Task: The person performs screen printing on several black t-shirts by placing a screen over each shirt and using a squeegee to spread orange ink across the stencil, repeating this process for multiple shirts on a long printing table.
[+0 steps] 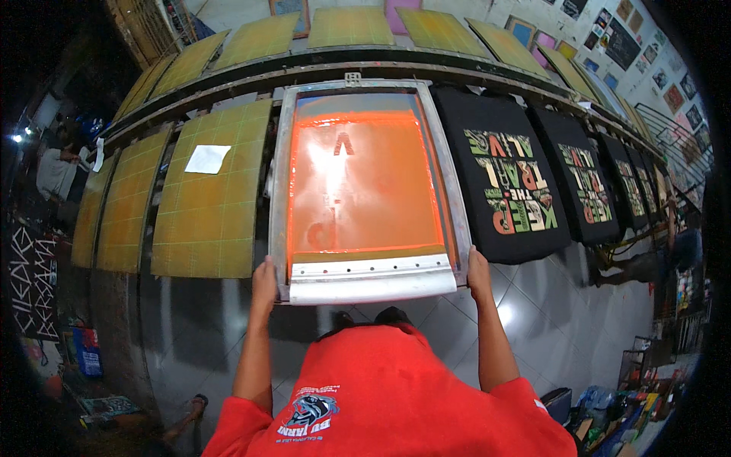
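A screen printing frame (279, 175) lies flat in front of me, its mesh (365, 179) coated orange with ink. Across its near end rests a squeegee (373, 280) with a pale, wide body and a row of dark dots along its upper strip. My left hand (264, 282) is closed around the frame's near left corner. At the near right corner my right hand (478, 273) grips the frame's side. Whatever lies beneath the frame is hidden by the mesh. A metal hinge clamp (352, 78) sits at the frame's far edge.
Yellowish boards (213, 206) stand in a row to the left, one bearing a white paper piece (207, 159). To the right, black printed shirts (506, 175) cover more boards. A rail (251, 81) runs behind. A person (59, 171) is at far left; shelves (655, 358) stand at right.
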Demonstrator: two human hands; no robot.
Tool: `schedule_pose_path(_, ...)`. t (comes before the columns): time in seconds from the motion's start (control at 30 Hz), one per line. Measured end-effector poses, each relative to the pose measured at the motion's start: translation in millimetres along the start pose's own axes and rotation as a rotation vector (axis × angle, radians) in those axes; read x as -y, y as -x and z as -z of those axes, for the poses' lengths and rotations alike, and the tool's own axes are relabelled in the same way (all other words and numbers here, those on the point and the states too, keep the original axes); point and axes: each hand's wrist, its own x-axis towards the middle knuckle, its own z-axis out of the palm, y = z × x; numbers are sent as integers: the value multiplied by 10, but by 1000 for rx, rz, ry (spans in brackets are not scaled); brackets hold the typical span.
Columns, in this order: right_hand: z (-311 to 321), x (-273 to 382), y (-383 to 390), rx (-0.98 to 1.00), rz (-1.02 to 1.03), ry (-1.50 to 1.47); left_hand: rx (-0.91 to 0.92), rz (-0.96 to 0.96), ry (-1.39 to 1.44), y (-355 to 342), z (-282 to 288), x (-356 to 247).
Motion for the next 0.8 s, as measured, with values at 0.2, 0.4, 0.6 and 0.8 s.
schedule_pose_path(0.2,88,-149,139,40,3,-203,-65,125,634,388,-68,142)
schedule_pose_path(0.4,-223,-6,328,-80,20,-199,-164,66,605,236,7,27)
schedule_pose_path(0.6,-126,-115,233,-59,58,-102,-212,92,596,240,-77,203)
schedule_pose_path(0.8,136,459,573,-128,574,341,-292,39,468,363,-224,-101)
